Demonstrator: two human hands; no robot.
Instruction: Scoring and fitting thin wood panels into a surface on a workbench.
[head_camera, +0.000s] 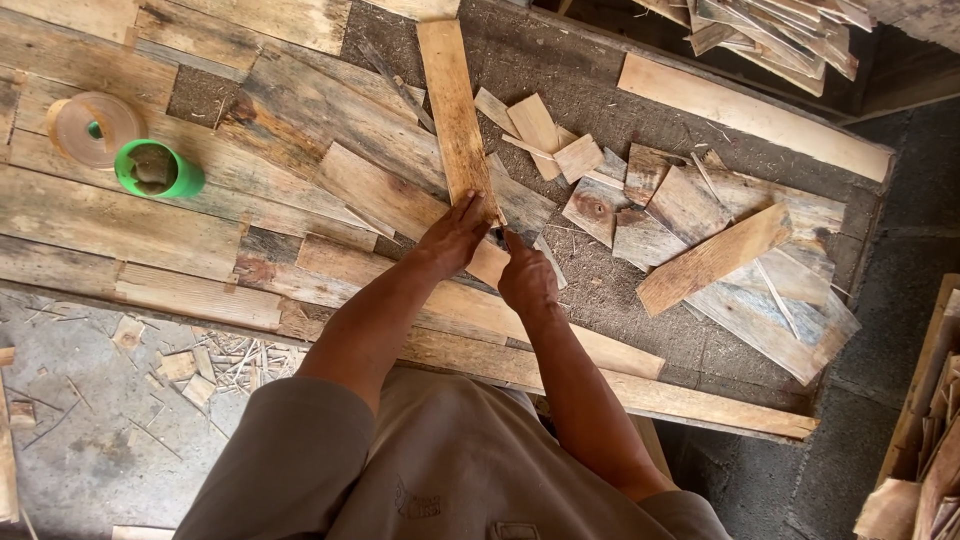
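Left hand flat, open on long plank's near end, right hand closed just beside it

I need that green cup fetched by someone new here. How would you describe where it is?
On the plank workbench, look toward its left end, away from the hands. The green cup lies beside a tan tape roll; it is the only bright green thing among bare wood.

workbench | wood offcuts | long plank | green cup | tape roll
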